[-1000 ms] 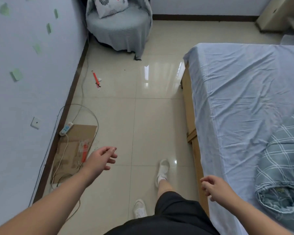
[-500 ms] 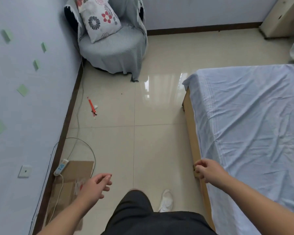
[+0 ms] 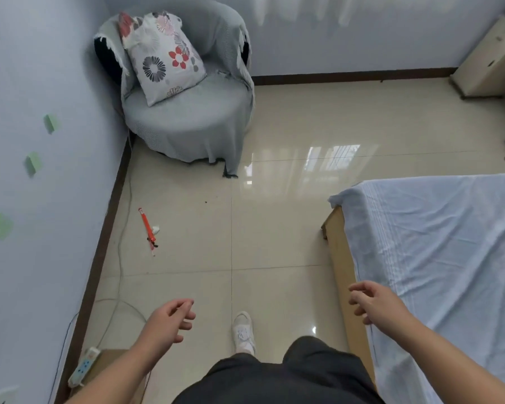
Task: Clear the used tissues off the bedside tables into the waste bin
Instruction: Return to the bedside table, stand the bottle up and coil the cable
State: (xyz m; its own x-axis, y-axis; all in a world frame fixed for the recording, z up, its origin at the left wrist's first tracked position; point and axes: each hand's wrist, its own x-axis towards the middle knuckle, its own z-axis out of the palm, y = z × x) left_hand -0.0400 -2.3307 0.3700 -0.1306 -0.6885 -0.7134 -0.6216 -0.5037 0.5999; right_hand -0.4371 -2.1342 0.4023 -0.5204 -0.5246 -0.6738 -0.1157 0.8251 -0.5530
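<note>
Hands are hovering empty, grips loose: right hand (image 3: 376, 306) at the edge of the bed (image 3: 449, 243), left hand (image 3: 166, 320) farther off; no tissues are showing.

The person is standing on the glossy tiled floor (image 3: 274, 228) beside the bed (image 3: 449, 243), one white shoe (image 3: 243, 330) forward. Both hands are hovering in front, fingers loosely curled and gripping nothing: the left hand (image 3: 169, 319) over the tiles, the right hand (image 3: 373, 304) by the bed's near edge. A covered armchair (image 3: 187, 118) is sitting in the corner, carrying a flowered cushion (image 3: 166, 56). An orange stick (image 3: 147, 225) is lying near the wall — a small white scrap (image 3: 155, 228) just beside it.
</note>
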